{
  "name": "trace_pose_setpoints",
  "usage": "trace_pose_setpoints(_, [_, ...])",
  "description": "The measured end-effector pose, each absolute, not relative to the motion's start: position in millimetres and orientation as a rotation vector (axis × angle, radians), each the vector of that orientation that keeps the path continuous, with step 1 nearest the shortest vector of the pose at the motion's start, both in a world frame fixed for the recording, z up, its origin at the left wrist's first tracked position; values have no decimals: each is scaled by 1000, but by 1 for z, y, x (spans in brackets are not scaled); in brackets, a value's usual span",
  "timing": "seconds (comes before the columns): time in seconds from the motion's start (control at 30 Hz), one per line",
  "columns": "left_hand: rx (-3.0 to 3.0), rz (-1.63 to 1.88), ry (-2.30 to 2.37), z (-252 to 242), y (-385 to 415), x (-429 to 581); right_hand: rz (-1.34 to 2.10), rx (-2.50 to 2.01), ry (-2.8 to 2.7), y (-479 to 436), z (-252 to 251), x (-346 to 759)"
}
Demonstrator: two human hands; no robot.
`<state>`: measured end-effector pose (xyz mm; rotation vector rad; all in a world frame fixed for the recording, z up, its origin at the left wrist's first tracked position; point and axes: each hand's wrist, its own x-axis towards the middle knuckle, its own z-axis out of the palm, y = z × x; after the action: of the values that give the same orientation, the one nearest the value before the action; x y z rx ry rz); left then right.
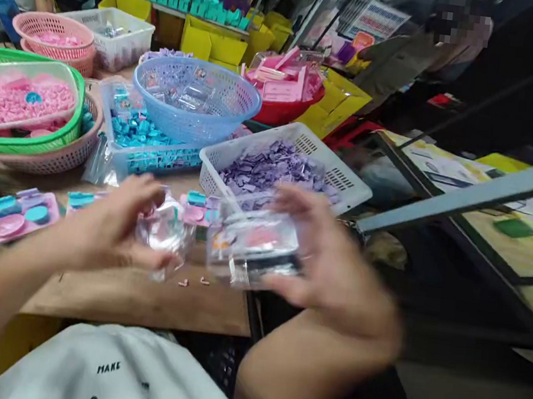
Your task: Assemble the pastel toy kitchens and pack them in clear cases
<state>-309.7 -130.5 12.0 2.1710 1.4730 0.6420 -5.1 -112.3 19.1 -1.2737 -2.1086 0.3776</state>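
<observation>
My left hand (122, 227) has its thumb and fingers curled round a clear plastic piece (165, 229), blurred, with something pinkish inside. In my right hand (321, 264) is a clear plastic package (255, 247) holding pink, orange and dark parts. The two clear items are held side by side above the front of the table (137, 300). Behind and left of my hands lie pink trays (24, 218) fitted with teal, pink and purple pieces; another pink tray (197, 207) shows between the hands. Two tiny pink bits (183, 283) lie on the tabletop below.
Beyond my hands stand a white basket (350, 187) of purple pieces, a blue colander (193, 119) and a clear bin (154, 163) of teal pieces. A green basket (74, 121) is at left. A metal bar (472, 189) slants across the right. People are in the background.
</observation>
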Motion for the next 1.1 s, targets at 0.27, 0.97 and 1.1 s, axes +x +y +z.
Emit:
trace_pose_setpoints(0.27, [2042,1174,1765,-173,-197,-275,62,-1526,-1623,-116,-92,-4])
trace_pose_setpoints(0.97, [2184,1126,1867,-206,-208,-274,656,-1352,-2042,-175,-150,-111])
trace_pose_setpoints(1.1, [2230,835,1868,-193,-215,-290,679,-1310,-1967,-182,-149,-100])
